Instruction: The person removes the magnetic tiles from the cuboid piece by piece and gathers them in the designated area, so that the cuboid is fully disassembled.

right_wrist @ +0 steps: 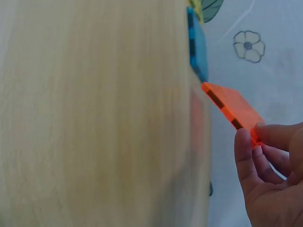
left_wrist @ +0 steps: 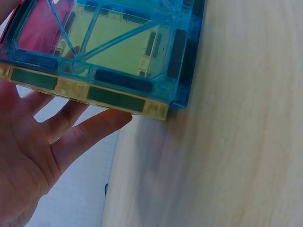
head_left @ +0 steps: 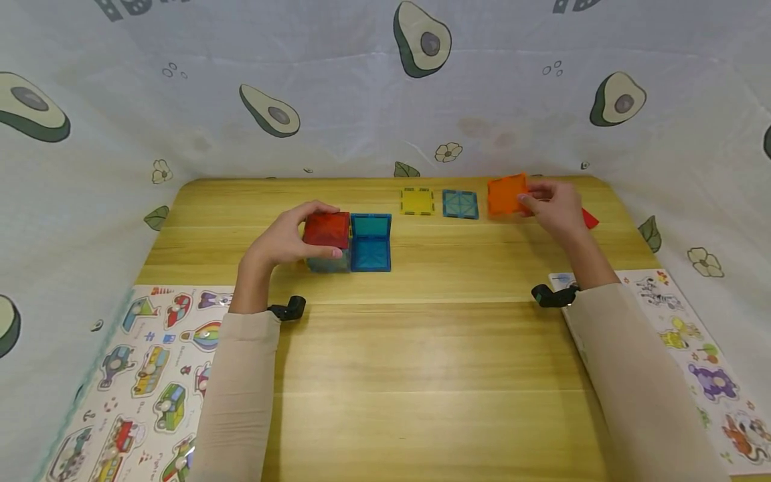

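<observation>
My left hand (head_left: 282,235) curls round a cube of translucent tiles with a red tile (head_left: 326,229) on top. In the left wrist view its fingers (left_wrist: 90,130) touch the yellow-edged side beside a blue tile (left_wrist: 128,52). Against the cube's right side, one blue tile (head_left: 371,255) lies flat and another stands upright at its back edge. My right hand (head_left: 555,206) pinches an orange square tile (head_left: 506,195) by its right edge; the right wrist view shows this tile (right_wrist: 236,106) tilted and held between thumb and fingers, off the table.
A yellow tile (head_left: 417,201) and a light blue tile (head_left: 460,204) lie near the table's back edge. Part of a red piece (head_left: 589,219) shows beside my right wrist. Picture boards lie at the left (head_left: 144,375) and right (head_left: 693,355) under my forearms.
</observation>
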Demonstrator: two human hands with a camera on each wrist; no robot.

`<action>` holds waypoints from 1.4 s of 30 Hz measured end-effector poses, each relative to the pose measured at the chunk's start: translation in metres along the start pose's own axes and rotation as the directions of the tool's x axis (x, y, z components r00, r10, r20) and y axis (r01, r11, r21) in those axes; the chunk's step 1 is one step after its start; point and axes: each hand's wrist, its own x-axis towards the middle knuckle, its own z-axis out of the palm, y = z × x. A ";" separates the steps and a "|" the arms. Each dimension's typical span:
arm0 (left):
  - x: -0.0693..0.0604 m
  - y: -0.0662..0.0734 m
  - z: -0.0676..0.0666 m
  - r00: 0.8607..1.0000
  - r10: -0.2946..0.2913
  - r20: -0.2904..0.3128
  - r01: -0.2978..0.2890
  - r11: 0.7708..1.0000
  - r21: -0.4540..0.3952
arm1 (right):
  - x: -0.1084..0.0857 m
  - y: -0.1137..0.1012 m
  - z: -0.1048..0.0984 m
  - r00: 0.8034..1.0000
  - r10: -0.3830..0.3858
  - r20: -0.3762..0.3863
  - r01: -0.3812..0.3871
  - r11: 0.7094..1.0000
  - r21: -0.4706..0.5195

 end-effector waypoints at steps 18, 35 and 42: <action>0.002 0.002 0.002 1.000 0.013 0.011 -0.013 1.000 -0.015 | 0.017 0.019 0.007 0.986 0.156 -0.053 -0.165 0.944 -0.286; -0.001 -0.002 0.000 1.000 -0.004 -0.005 0.004 1.000 0.002 | 0.005 -0.004 0.017 0.992 0.099 -0.074 -0.115 0.961 -0.250; 0.000 0.002 0.000 1.000 -0.005 -0.015 0.006 1.000 0.029 | -0.014 -0.033 0.036 0.997 -0.071 -0.017 0.067 0.984 -0.167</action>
